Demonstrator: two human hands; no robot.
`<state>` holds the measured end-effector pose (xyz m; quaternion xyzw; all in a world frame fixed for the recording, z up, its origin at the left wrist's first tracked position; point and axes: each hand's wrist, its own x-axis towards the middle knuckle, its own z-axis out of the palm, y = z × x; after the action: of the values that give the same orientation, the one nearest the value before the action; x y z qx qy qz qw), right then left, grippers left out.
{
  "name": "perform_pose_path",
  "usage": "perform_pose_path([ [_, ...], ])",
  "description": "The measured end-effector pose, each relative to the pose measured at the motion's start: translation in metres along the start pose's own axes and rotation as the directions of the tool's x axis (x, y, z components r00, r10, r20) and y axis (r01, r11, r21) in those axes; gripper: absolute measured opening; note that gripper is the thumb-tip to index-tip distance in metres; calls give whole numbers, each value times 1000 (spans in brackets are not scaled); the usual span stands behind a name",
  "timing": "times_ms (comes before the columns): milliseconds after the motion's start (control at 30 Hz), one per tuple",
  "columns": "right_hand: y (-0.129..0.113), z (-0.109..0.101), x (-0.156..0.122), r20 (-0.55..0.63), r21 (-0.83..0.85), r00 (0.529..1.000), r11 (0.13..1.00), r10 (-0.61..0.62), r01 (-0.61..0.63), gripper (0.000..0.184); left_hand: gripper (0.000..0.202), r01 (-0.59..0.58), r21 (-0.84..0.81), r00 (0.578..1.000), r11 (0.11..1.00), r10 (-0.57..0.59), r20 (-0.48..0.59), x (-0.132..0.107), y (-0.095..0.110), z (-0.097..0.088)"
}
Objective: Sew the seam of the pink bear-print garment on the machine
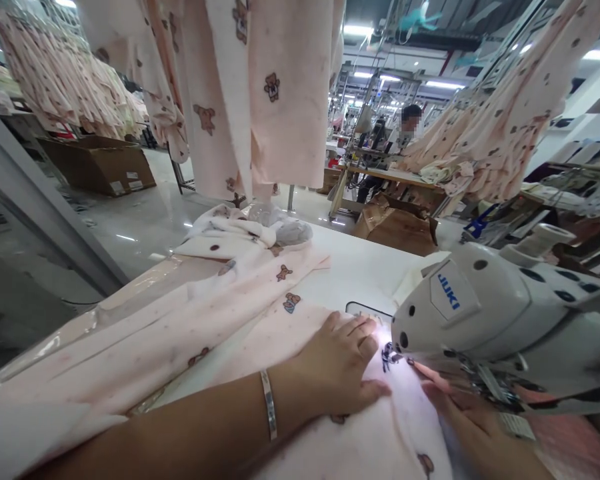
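A pale pink fleece fabric (pixel 275 333) with a bear print lies across the sewing table and runs under the head of a white JUKI sewing machine (pixel 470 313). My left hand (pixel 343 363) rests palm down on the cloth, fingers spread, left of the lit needle area. A bracelet (pixel 269 405) circles my left wrist. On the other side of the needle, my right hand (pixel 473 423) has finger and thumb closed at the fabric's edge. The machine head partly hides the right hand.
Bear-print pieces (pixel 290 107) hang directly ahead over the table's far side. More fabric (pixel 510 127) hangs at right. Bundled cloth (pixel 250 233) sits on the white tabletop (pixel 365 263). Cardboard boxes (pixel 97 167) stand on the floor. A person (pixel 405 130) sits farther back.
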<state>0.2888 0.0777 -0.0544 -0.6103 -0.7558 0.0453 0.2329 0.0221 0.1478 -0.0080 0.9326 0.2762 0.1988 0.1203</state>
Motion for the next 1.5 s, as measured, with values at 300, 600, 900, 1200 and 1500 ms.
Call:
perform_pose_path([
  [300, -77, -24, -11, 115, -398, 909, 819, -401, 412, 44, 60, 8, 25, 999, 1000, -9, 48, -28, 12, 2],
  [600, -101, -23, -39, 188, -401, 853, 755, -486, 518, 39, 36, 90, 73, 993, 993, -95, 75, -32, 53, -13],
  [900, -101, -26, -40, 213, -324, 865, 803, -454, 501, 43, 12, 73, 327, 962, 942, -153, 227, -8, 28, -35],
  [1200, -86, -37, -40, 164, -237, 901, 870, -402, 431, 38, 29, 65, -332, 995, 941, -34, 96, -39, 21, -33],
  [1500, -84, -29, -20, -6, -7, 983, 983, -182, 182, 17, 32, 42, -68, 989, 997, -32, 145, -46, 51, -9],
])
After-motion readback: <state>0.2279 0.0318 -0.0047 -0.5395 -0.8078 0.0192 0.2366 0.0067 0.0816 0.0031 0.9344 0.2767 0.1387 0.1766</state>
